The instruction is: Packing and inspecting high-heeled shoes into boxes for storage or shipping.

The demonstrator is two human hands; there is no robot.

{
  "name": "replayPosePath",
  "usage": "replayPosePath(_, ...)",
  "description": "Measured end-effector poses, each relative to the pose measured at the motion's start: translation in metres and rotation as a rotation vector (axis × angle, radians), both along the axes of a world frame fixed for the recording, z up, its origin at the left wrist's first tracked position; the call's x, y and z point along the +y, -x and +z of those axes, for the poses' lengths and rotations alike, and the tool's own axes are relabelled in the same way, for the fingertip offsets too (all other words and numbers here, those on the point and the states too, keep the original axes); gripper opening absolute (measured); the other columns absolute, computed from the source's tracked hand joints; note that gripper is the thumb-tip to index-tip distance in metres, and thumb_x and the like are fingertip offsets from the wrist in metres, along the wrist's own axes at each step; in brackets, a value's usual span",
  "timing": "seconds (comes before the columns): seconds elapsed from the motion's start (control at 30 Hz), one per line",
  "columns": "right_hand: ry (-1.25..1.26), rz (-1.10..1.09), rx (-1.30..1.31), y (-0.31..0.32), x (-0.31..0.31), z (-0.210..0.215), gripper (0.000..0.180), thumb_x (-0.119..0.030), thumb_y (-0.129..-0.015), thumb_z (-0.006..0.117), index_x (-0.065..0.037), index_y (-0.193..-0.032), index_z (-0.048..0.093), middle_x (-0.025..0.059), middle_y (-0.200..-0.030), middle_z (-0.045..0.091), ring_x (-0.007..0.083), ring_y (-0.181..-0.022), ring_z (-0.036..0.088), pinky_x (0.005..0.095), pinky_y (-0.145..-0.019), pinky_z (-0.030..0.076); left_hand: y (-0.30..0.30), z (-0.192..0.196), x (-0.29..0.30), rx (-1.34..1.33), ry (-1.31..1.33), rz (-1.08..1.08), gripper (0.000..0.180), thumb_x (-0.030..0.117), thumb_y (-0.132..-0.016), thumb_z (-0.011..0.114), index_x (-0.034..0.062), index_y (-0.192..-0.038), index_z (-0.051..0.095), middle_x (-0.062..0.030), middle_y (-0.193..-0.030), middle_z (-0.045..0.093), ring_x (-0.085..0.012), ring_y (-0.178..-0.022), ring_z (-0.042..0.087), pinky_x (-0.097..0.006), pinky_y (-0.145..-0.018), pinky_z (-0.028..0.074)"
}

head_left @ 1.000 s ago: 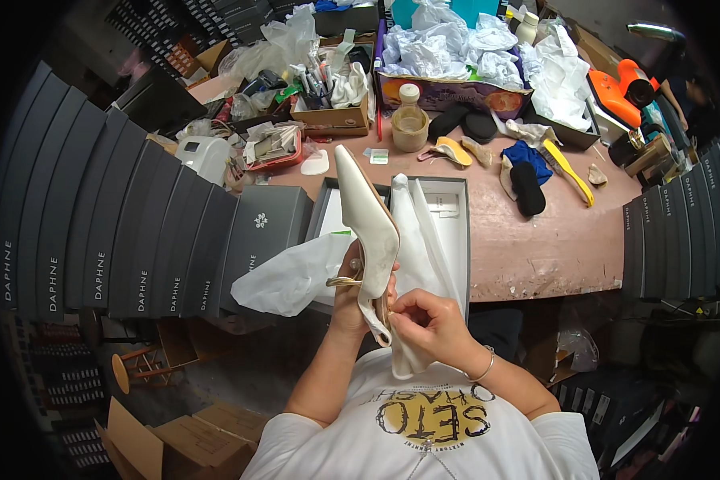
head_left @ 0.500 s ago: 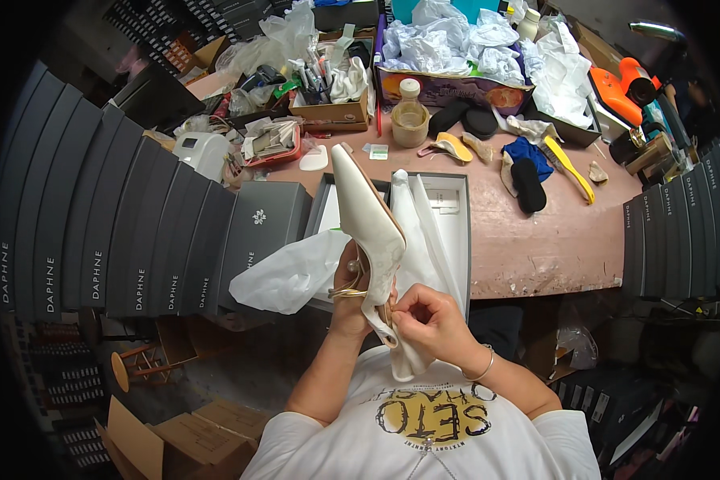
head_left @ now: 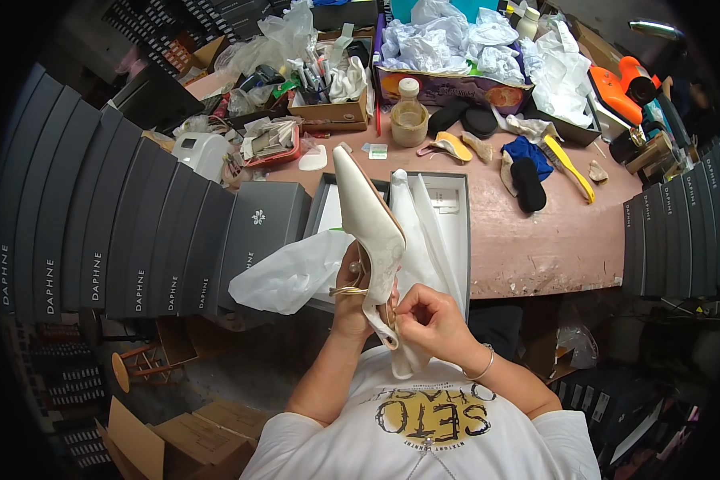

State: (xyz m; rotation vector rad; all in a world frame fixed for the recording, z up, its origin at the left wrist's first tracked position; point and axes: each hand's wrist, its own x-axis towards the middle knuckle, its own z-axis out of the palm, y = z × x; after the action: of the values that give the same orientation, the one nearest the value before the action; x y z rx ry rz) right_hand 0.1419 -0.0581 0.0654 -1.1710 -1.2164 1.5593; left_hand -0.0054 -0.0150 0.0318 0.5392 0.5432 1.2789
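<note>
A white pointed high-heel shoe [head_left: 366, 216] is held up above the table edge, toe pointing away from me. My left hand [head_left: 352, 296] grips it from below near the gold strap and heel. My right hand [head_left: 428, 316] pinches the shoe's back edge with thumb and fingers. Behind the shoe lies an open grey shoe box [head_left: 454, 232] lined with white tissue paper [head_left: 424, 232]. A crumpled white plastic bag [head_left: 292, 272] hangs beside my left wrist.
A row of dark grey shoe boxes [head_left: 112, 232] stands on the left, more of them [head_left: 672, 232] on the right. The pink table [head_left: 536, 240] holds a jar [head_left: 409, 122], insoles, a yellow brush [head_left: 568, 166], a carton of tools [head_left: 328, 108] and crumpled paper [head_left: 472, 40]. Cardboard boxes [head_left: 160, 436] sit on the floor.
The shoe has tilted slightly and my right-hand fingers have shifted along its back edge. Otherwise both hands stay in place.
</note>
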Motion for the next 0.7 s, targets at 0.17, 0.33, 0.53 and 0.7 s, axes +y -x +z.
replayPosePath(0.17, 0.003, -0.002, 0.045, -0.0010, -0.0021, -0.0011, 0.008, -0.004, -0.083, 0.063, -0.002, -0.083, 0.055, -0.0044, -0.073, 0.054, -0.0005, -0.064, 0.047, 0.0173, -0.057, 0.040, -0.0019, 0.0011, 0.0004, -0.012, -0.029, 0.001, 0.061, 0.024, -0.076, 0.078, 0.0059, -0.126, 0.046, -0.0190, -0.100, 0.061, -0.0205, -0.069, 0.064, -0.029, -0.056, 0.058)
replayPosePath(0.33, 0.018, -0.002, 0.031, -0.0004, -0.0036, 0.0021, 0.007, -0.004, -0.086, 0.062, -0.002, -0.083, 0.056, -0.0046, -0.076, 0.056, -0.0013, -0.067, 0.048, 0.0165, -0.058, 0.040, -0.0019, 0.0017, -0.0002, 0.010, -0.032, 0.012, 0.062, 0.020, -0.078, 0.076, 0.0073, -0.129, 0.044, -0.0202, -0.101, 0.060, -0.0206, -0.069, 0.064, -0.029, -0.057, 0.058)
replayPosePath(0.53, -0.012, -0.012, 0.023, 0.0016, -0.0040, -0.0005, 0.007, -0.003, -0.086, 0.062, -0.002, -0.083, 0.056, -0.0047, -0.075, 0.056, -0.0013, -0.066, 0.049, 0.0165, -0.057, 0.040, -0.0008, -0.0004, 0.0000, -0.039, -0.010, 0.012, 0.060, 0.016, -0.079, 0.075, 0.0091, -0.130, 0.044, -0.0210, -0.101, 0.060, -0.0215, -0.070, 0.064, -0.029, -0.056, 0.059)
replayPosePath(0.7, -0.012, 0.001, 0.002, -0.0016, -0.0033, 0.0008, 0.007, -0.004, -0.085, 0.062, -0.002, -0.083, 0.055, -0.0046, -0.075, 0.056, -0.0011, -0.066, 0.048, 0.0165, -0.057, 0.040, -0.0003, -0.0005, -0.0004, -0.015, -0.046, 0.000, 0.059, 0.015, -0.080, 0.074, 0.0101, -0.131, 0.044, -0.0209, -0.102, 0.060, -0.0219, -0.072, 0.065, -0.030, -0.056, 0.059)
